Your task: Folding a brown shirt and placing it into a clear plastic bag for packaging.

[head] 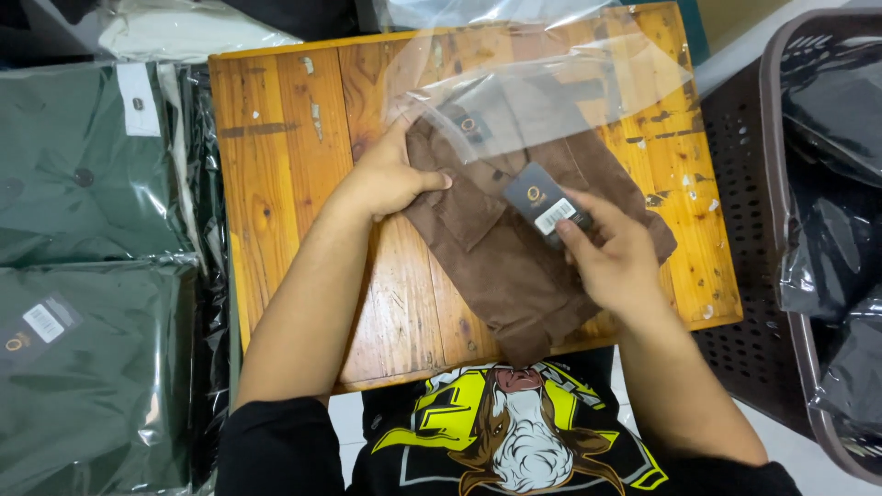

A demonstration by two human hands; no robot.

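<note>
Garment: folded brown corduroy piece (pixel 514 257) at the table's centre, top end inside a clear plastic bag (pixel 551 83) toward 12 o'clock
Left hand (pixel 390 179): closed on the garment's 9 o'clock edge
Right hand (pixel 616 257): pinching the dark hang tag (pixel 544 204)
Table (pixel 276 165): wooden
9 o'clock: bagged green clothes (pixel 83 165)
3 o'clock: basket (pixel 781 184) of dark bags
</note>
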